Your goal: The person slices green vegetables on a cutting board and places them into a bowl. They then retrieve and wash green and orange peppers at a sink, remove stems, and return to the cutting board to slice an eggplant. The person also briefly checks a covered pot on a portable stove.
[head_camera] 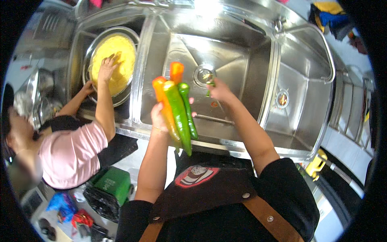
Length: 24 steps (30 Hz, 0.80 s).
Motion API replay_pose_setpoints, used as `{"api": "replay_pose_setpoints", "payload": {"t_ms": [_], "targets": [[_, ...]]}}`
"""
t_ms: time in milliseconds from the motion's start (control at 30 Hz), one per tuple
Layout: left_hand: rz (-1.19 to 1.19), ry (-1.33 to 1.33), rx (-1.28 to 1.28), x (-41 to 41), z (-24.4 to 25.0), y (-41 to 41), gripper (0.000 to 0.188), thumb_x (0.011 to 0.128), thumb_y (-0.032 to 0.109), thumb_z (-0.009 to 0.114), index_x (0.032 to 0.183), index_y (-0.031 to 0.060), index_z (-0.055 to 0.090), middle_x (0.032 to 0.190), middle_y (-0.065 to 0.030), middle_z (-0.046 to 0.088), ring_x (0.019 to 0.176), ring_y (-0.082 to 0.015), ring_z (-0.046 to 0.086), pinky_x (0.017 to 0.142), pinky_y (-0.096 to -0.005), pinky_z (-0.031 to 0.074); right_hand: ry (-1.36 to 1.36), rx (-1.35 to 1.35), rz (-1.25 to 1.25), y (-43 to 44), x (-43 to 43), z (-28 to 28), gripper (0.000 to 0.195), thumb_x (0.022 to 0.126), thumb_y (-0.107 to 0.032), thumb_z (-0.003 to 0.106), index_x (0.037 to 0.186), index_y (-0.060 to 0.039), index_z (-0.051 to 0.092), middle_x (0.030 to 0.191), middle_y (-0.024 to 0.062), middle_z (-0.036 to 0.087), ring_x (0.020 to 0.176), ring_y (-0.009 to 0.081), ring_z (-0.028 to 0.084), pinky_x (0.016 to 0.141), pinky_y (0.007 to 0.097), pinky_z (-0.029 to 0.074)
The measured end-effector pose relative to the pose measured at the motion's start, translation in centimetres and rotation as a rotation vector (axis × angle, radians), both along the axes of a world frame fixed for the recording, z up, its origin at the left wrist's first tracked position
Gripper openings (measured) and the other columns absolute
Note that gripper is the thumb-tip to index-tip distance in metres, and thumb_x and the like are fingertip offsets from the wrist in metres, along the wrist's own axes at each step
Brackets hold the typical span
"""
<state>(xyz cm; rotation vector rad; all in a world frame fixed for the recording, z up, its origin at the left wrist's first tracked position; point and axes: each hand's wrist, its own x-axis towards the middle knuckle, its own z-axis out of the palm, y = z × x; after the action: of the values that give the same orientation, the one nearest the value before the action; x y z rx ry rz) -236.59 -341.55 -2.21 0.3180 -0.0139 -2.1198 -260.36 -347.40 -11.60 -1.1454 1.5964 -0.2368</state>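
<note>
My left hand [160,118] holds several long peppers in a bunch over the near left part of the middle sink basin. Among them are a large green pepper [178,115], a thinner dark green one [188,109] and orange ones [160,87]. Their cut or stemless ends point away from me. To the right, my right hand [221,90], slightly blurred, pinches small green pieces [210,87], which look like pepper stems. It is beside the basin's drain [204,75], where some greenish bits lie. A small orange scrap [214,104] rests on the basin floor.
At the left, a co-worker's hand [106,68] is in yellow shreds [121,78] in a large metal bowl [87,65], set in the left basin. A metal divider [273,69] separates the right basin [296,115]. A green bin [113,184] stands on the floor at lower left.
</note>
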Motion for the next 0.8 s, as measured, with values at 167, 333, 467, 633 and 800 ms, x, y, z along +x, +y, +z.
{"api": "replay_pose_setpoints", "payload": {"t_ms": [167,333,467,633,800], "targets": [[0.058,-0.069,-0.003,-5.3,1.4,0.0,0.079,0.083,0.041,0.069,0.147,0.0051,0.04,0.141,-0.0204,0.05,0.126,-0.0445,0.052,0.102,-0.0666,0.043,-0.51,-0.194,-0.216,0.7,-2.7,13.4,0.026,0.097,-0.019,0.064,0.114,-0.001,0.056,0.088,0.0061,0.065,0.069,0.0119,0.058,0.064,0.0284,0.051],[0.041,-0.205,0.04,-12.1,1.4,-1.4,0.057,0.088,0.034,0.07,0.132,0.0017,0.052,0.117,-0.0173,0.064,0.104,-0.0313,0.065,0.092,-0.0484,0.054,-0.156,-0.586,-0.076,0.9,-4.6,17.7,0.028,0.095,-0.019,0.064,0.117,-0.0027,0.057,0.095,0.0102,0.064,0.077,0.0174,0.061,0.073,0.0311,0.05],[0.114,-0.428,-0.207,-15.4,8.7,-2.5,0.057,0.08,0.016,0.079,0.131,0.0068,0.055,0.115,-0.0071,0.065,0.098,-0.018,0.064,0.084,-0.0361,0.054,-0.287,-0.722,-0.067,0.0,-9.7,21.8,0.024,0.099,-0.015,0.058,0.119,-0.0027,0.057,0.105,0.0071,0.061,0.093,0.0172,0.058,0.083,0.0314,0.048],[0.136,-0.167,-0.213,-18.0,4.6,-1.5,0.042,0.085,0.025,0.073,0.121,0.0065,0.062,0.104,-0.0067,0.069,0.089,-0.0181,0.068,0.08,-0.0357,0.056,-0.386,-0.56,0.163,0.2,-10.7,21.2,0.027,0.102,-0.02,0.056,0.123,-0.0035,0.053,0.11,0.005,0.062,0.094,0.0139,0.06,0.081,0.029,0.048],[0.359,-0.119,-0.181,-11.4,4.9,7.7,0.042,0.09,0.019,0.069,0.126,0.0035,0.057,0.107,-0.0107,0.069,0.09,-0.0216,0.069,0.078,-0.0366,0.057,-0.433,-0.422,0.157,6.9,-2.5,21.6,0.025,0.102,-0.016,0.055,0.124,-0.0032,0.05,0.11,0.0072,0.061,0.096,0.0151,0.06,0.078,0.0293,0.05]]}}
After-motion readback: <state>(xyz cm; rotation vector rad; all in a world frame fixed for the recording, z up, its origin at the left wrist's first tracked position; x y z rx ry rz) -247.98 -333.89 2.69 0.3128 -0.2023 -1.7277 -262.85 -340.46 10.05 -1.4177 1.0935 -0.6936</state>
